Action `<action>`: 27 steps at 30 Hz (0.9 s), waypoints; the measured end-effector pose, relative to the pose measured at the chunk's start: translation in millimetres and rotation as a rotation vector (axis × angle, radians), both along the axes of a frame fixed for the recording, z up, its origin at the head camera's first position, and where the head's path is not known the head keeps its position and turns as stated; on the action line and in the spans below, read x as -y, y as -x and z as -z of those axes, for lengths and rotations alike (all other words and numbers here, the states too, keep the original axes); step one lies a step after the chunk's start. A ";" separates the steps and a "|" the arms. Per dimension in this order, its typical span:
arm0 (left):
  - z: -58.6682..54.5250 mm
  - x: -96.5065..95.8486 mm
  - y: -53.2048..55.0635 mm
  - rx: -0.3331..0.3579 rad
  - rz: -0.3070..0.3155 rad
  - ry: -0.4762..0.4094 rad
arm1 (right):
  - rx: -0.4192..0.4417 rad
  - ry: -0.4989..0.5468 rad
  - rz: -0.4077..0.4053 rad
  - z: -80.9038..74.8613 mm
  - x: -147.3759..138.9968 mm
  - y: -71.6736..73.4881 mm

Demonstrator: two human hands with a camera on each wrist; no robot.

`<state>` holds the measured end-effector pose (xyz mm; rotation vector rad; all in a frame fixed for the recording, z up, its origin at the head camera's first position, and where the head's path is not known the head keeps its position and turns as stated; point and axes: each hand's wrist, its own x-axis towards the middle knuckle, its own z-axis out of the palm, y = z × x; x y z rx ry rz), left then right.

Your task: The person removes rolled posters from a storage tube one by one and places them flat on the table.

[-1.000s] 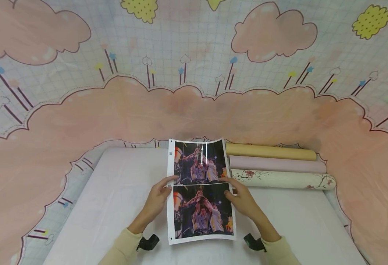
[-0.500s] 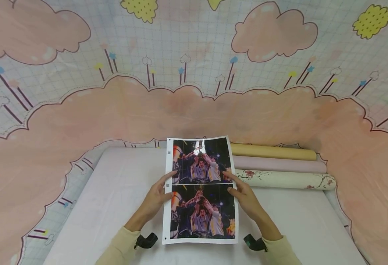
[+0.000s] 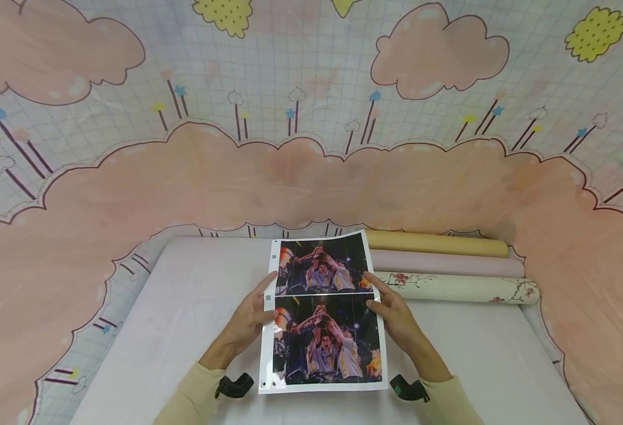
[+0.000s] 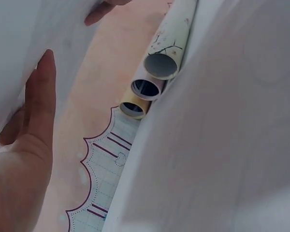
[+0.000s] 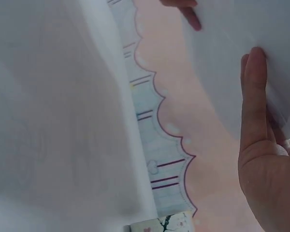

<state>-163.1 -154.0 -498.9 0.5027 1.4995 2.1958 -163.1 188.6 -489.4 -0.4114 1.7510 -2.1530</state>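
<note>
A glossy printed photo sheet [image 3: 322,342] with a white border hangs above the white table in the head view. It carries the same picture twice, one above the other. My left hand [image 3: 239,324] pinches its left edge, thumb on the front. At the right edge my right hand [image 3: 398,316] grips it likewise, thumb and a fingertip over the border. From the left wrist, the sheet's pale back [image 4: 14,43] shows with the left hand [image 4: 24,169] behind it. The right wrist view has the right hand [image 5: 270,169] against the plain back [image 5: 227,72].
Three rolls lie at the table's back right: yellow [image 3: 439,243], pale pink [image 3: 449,263] and floral white [image 3: 465,288]. Their hollow ends face the left wrist camera. The white table [image 3: 157,330] is bordered by a cloud-patterned cloth [image 3: 311,183].
The sheet's top edge has dropped and leans away, while its lower edge has come slightly nearer. Glare on the upper picture is gone. Both hands have kept their grip, with small shifts.
</note>
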 end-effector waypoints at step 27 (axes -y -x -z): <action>2.1 50.2 15.7 -0.116 -0.353 0.747 | -0.192 -0.471 0.298 18.5 67.0 27.2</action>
